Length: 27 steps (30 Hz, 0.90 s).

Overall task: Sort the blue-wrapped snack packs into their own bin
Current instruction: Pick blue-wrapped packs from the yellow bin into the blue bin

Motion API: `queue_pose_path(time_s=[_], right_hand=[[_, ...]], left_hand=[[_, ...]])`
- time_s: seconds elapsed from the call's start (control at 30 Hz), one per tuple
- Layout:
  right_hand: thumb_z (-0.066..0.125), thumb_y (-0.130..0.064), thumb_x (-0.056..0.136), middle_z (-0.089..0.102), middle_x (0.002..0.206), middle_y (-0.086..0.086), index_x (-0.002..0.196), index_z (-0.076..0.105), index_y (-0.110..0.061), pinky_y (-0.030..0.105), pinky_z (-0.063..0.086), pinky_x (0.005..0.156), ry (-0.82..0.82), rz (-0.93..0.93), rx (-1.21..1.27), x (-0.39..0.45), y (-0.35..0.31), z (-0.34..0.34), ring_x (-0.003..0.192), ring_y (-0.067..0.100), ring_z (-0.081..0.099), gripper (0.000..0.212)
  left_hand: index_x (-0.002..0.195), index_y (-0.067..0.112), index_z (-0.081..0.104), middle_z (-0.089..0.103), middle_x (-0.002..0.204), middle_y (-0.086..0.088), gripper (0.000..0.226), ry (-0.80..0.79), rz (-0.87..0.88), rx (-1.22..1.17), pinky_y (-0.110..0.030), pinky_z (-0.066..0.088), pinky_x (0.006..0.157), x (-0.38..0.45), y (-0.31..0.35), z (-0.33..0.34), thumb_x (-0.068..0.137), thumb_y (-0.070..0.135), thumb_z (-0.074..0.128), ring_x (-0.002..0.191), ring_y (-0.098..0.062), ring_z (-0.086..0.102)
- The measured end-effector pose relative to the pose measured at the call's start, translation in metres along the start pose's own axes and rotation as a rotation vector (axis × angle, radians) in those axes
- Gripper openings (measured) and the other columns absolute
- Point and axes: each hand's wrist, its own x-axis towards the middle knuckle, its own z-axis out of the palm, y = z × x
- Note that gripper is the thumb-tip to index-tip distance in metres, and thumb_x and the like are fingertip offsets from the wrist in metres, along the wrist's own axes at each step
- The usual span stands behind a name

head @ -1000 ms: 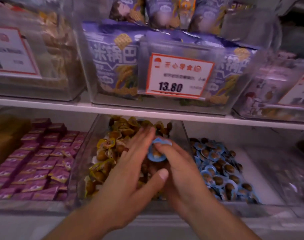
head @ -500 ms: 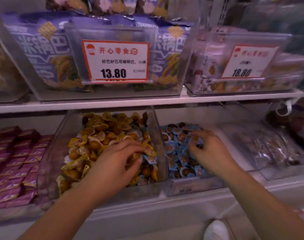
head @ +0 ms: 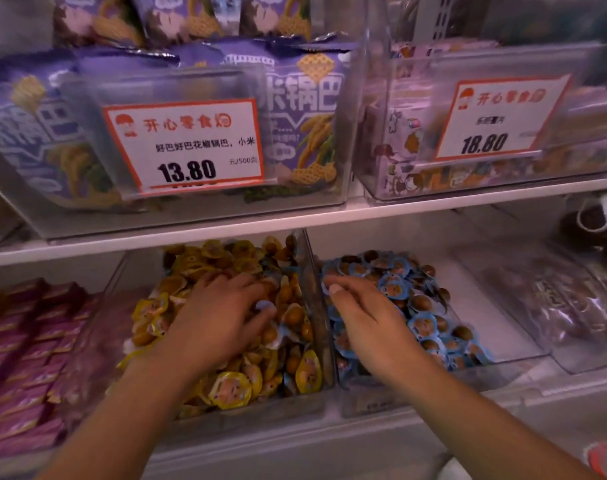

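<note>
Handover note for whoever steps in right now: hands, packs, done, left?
Left hand: flat in the yellow pack bin, fingers by a blue pack lying there; grasp unclear.
Right hand: over the blue pack bin, fingers curled; cannot tell if it holds anything.
Done: a pile of blue packs sits in that bin.
Left: at least that blue pack, maybe more along the divider, needs moving across.

The head camera looked forward and down, close to the lower shelf (head: 295, 220). Both forearms entered from below.
</note>
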Motion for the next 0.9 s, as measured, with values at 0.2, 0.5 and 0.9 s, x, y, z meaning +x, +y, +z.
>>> queue_pose_path(time_s=[0.2, 0.5, 0.9], right_hand=[[0.042, -0.035, 0.103, 0.055, 0.111, -0.01, 0.119, 0.063, -0.025, 0.002, 0.031, 0.079, 0.004, -0.029, -0.064, 0.001, -0.001, 0.003, 0.102, 0.0, 0.048, 0.029], [0.044, -0.033, 0.102, 0.062, 0.109, -0.01, 0.105, 0.066, -0.027, 0.028, 0.044, 0.094, 0.068, -0.039, 0.015, -0.001, -0.001, 0.007, 0.104, 0.002, 0.056, 0.023], [0.044, -0.037, 0.102, 0.063, 0.109, -0.01, 0.112, 0.066, -0.025, 0.025, 0.043, 0.091, 0.031, -0.032, -0.026, -0.001, -0.003, 0.005, 0.104, 0.003, 0.055, 0.027]], left_hand=[[0.096, 0.041, 0.069, 0.064, 0.089, 0.012, 0.045, 0.009, -0.081, 0.058, -0.047, 0.039, 0.097, -0.006, -0.005, -0.006, 0.09, 0.06, 0.029, 0.091, -0.022, 0.061], [0.11, 0.031, 0.068, 0.063, 0.108, 0.007, 0.025, -0.065, 0.148, -0.154, -0.036, 0.05, 0.082, 0.017, 0.036, 0.008, 0.092, 0.042, 0.053, 0.098, -0.022, 0.06], [0.105, 0.038, 0.059, 0.056, 0.099, 0.009, 0.025, 0.036, 0.143, -0.006, -0.035, 0.036, 0.073, 0.002, 0.032, 0.018, 0.083, 0.049, 0.059, 0.092, -0.019, 0.06]])
